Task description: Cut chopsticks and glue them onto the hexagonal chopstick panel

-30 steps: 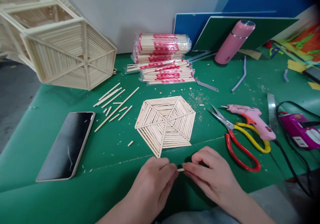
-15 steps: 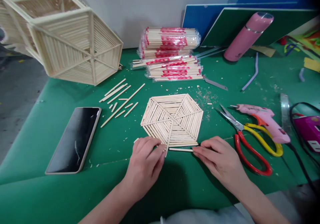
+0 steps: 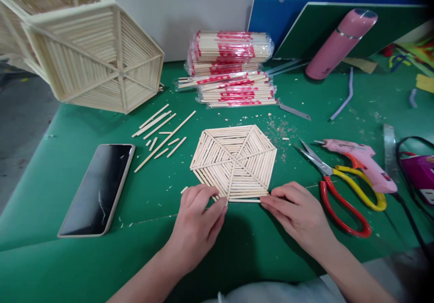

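A flat hexagon panel (image 3: 233, 160) of glued wooden sticks lies on the green table (image 3: 68, 258). Along its near edge lies a short loose stick (image 3: 244, 200). My left hand (image 3: 198, 219) rests at the panel's near left corner, fingers curled and its fingertips at the left end of the stick. My right hand (image 3: 294, 210) pinches the right end of that stick against the panel's edge.
A phone (image 3: 96, 189) lies at the left, with several cut sticks (image 3: 159, 133) beyond it. A big stick-built hexagonal box (image 3: 88, 54) stands at the back left. Wrapped chopstick packs (image 3: 232, 70), a pink bottle (image 3: 339, 43), scissors (image 3: 339, 194) and a pink glue gun (image 3: 362, 163) are to the right.
Both hands went from near my body, holding the short stick between them, forward to the panel. The stick now lies tight against the panel's near edge.
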`<action>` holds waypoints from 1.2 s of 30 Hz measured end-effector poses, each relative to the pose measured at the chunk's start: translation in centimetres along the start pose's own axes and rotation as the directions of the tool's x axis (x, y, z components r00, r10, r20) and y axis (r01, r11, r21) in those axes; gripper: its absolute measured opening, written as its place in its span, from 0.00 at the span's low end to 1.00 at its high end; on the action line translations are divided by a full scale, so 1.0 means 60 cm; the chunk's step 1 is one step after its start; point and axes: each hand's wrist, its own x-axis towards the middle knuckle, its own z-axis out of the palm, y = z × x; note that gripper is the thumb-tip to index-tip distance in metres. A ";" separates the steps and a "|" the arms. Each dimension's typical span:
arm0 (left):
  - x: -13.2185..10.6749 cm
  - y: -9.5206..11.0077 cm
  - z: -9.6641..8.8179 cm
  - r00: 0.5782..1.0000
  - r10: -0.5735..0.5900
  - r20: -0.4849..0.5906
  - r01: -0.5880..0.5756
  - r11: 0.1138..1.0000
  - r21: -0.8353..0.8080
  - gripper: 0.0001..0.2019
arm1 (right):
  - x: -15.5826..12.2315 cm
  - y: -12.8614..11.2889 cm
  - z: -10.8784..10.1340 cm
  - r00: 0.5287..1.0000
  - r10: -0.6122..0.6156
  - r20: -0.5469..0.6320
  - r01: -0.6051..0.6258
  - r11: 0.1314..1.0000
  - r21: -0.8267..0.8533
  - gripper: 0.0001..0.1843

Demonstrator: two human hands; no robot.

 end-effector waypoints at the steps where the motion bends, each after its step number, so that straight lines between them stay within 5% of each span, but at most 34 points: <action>1: 0.000 -0.001 0.001 1.000 0.006 -0.005 -0.006 1.000 -0.006 0.09 | 0.000 0.001 0.000 1.000 -0.003 -0.001 0.003 1.000 0.004 0.07; 13: 0.025 0.019 0.004 0.991 0.079 -0.105 -0.065 0.989 0.135 0.07 | 0.002 0.013 0.011 0.996 -0.021 -0.081 0.024 0.999 0.039 0.09; 22: 0.035 0.028 0.026 0.989 0.145 -0.001 -0.143 0.975 0.169 0.08 | 0.004 0.010 0.010 0.998 0.026 -0.062 -0.021 0.997 0.073 0.09; 36: 0.033 0.023 0.033 0.990 0.133 -0.048 -0.128 0.986 0.104 0.09 | -0.016 0.015 -0.011 0.974 0.206 -0.091 -0.202 0.978 0.054 0.07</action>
